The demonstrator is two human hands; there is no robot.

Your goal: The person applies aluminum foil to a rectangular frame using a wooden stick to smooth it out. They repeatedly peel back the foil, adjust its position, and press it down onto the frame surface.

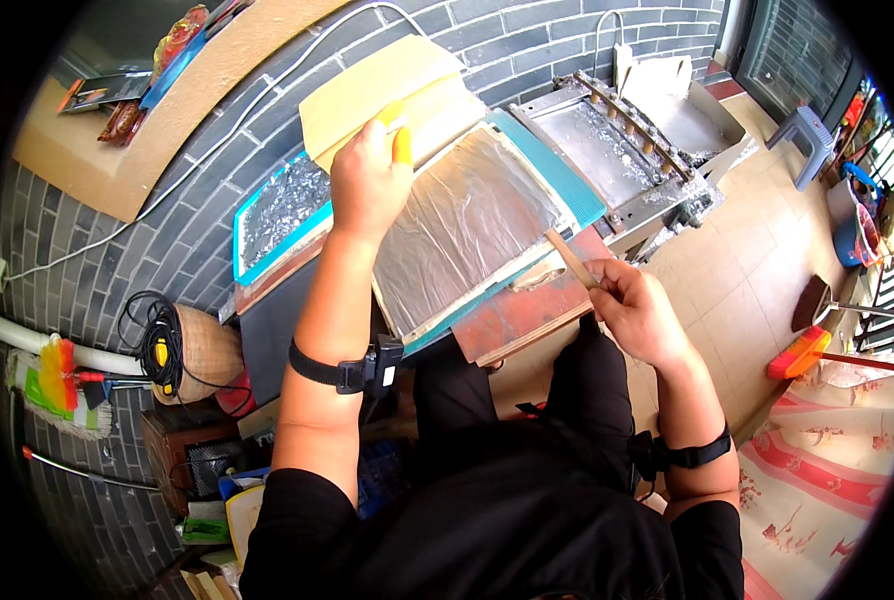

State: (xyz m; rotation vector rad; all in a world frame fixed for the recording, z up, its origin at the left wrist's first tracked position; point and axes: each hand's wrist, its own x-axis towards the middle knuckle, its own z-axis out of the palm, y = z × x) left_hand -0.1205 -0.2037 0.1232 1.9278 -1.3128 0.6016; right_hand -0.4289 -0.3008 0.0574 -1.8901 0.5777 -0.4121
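The person's left hand is at upper centre of the frame, yellow covers on some of its fingertips, over the lower part of a yellow paper sheet. Its fingers are bent close together; whether they pinch the paper cannot be told. The right hand, right of centre, has thumb and fingers closed around one end of a flat wooden strip, whose other end points up and left to the near right corner of a wrinkled silver foil sheet. That sheet lies at the centre of the frame, atop a pale-edged stack on a teal ribbed board. A blue-rimmed tray of silvery flakes sits left of the left hand; a metal frame device stands upper right.
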